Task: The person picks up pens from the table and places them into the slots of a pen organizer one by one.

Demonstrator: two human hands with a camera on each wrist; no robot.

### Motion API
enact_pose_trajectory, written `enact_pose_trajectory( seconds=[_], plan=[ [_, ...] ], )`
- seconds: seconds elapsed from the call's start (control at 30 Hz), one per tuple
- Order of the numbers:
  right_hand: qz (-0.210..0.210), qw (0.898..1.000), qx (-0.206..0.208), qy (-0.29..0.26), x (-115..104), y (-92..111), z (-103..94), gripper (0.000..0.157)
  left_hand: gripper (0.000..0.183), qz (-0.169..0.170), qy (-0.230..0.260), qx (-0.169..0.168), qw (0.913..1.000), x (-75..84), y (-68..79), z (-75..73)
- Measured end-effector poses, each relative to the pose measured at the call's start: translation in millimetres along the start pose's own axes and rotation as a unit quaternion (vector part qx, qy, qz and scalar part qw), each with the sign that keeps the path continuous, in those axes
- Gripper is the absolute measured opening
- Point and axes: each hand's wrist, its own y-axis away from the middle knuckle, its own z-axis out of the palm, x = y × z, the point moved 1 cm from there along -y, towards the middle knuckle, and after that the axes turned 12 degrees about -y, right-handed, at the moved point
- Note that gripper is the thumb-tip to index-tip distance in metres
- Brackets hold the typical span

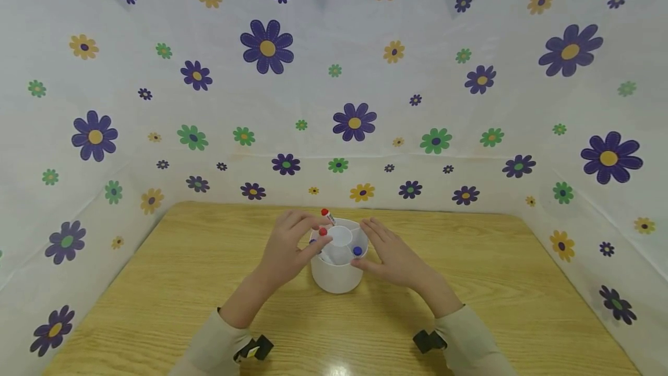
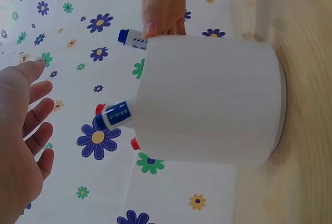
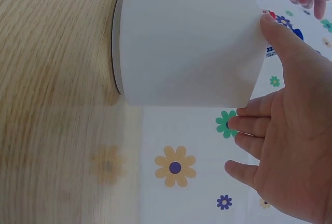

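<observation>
A white round desk organizer point(image 1: 336, 278) with compartments stands upright on the table. Two red-capped markers lean in it, one at the back point(image 1: 327, 216) and one at the left point(image 1: 323, 231). A blue-capped marker point(image 2: 114, 115) pokes out on the left side, another blue-capped marker point(image 1: 357, 251) on the right. My left hand point(image 1: 292, 248) hovers by the organizer's left rim, fingers loosely bent; the left wrist view shows it apart from the markers and holding nothing. Along the right rim, my right hand point(image 1: 394, 257) rests with thumb and fingers extended, touching the organizer's side.
The wood-grain table point(image 1: 209, 283) extends around the organizer on all sides. A white flower-printed sheet point(image 1: 313, 86) encloses the back and both sides of the table. Dark wrist straps point(image 1: 430, 341) sit at the sleeve cuffs.
</observation>
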Motion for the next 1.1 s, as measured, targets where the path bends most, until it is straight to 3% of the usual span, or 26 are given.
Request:
enact_pose_trajectory(
  seconds=[0.37, 0.57, 0.97, 1.1],
  plan=[
    [-0.005, 1.000, 0.000, 0.003, 2.3, 1.3, -0.9, 0.089, 0.027, -0.024, -0.018, 0.023, 0.9993, -19.3, -4.8, -15.3],
    [-0.002, 1.000, 0.003, 0.008, 5.7, 3.4, -5.9, 0.091, 0.029, -0.036, -0.051, 0.027, 0.9977, -31.9, -5.8, -23.2],
    [0.001, 1.000, 0.022, 0.000, 16.6, 10.2, -38.3, 0.095, 0.032, -0.053, -0.124, 0.039, 0.9901, -59.5, -5.1, -38.5],
    [0.026, 0.999, 0.023, -0.014, 21.0, 13.9, -50.4, 0.096, 0.033, -0.048, -0.161, 0.048, 0.9847, -70.9, -2.6, -40.0]
  ],
)
